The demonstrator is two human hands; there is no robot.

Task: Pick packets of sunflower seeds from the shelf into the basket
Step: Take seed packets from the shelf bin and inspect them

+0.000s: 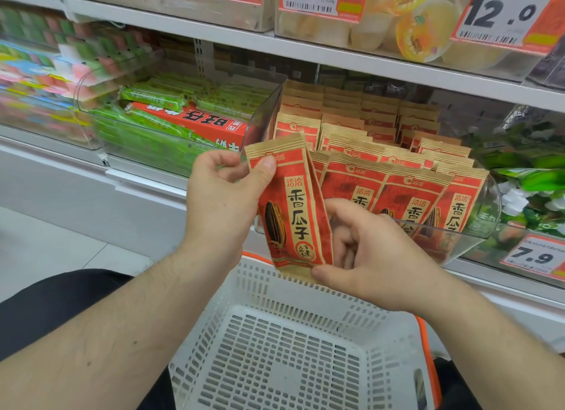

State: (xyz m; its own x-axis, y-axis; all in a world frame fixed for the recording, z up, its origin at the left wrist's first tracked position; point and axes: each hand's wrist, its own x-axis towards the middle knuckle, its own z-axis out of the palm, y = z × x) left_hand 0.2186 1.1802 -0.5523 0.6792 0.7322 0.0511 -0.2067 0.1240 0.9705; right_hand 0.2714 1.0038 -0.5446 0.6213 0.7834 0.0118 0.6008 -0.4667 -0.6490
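Note:
A red and tan packet of sunflower seeds (293,208) is held upright in front of the shelf, above the far rim of the white slotted basket (275,348). My left hand (223,201) pinches its top left corner with thumb and fingers. My right hand (373,257) grips its bottom right corner. Many more such packets (397,171) stand in rows in a clear plastic bin (486,223) on the shelf just behind. The basket's inside shows nothing but its slotted floor.
A clear bin to the left holds green wrapped snacks and a red box (189,122). Green packages (526,171) lie to the right. The shelf above (305,52) carries jelly cups and price tags. An orange handle (428,348) runs along the basket's right side.

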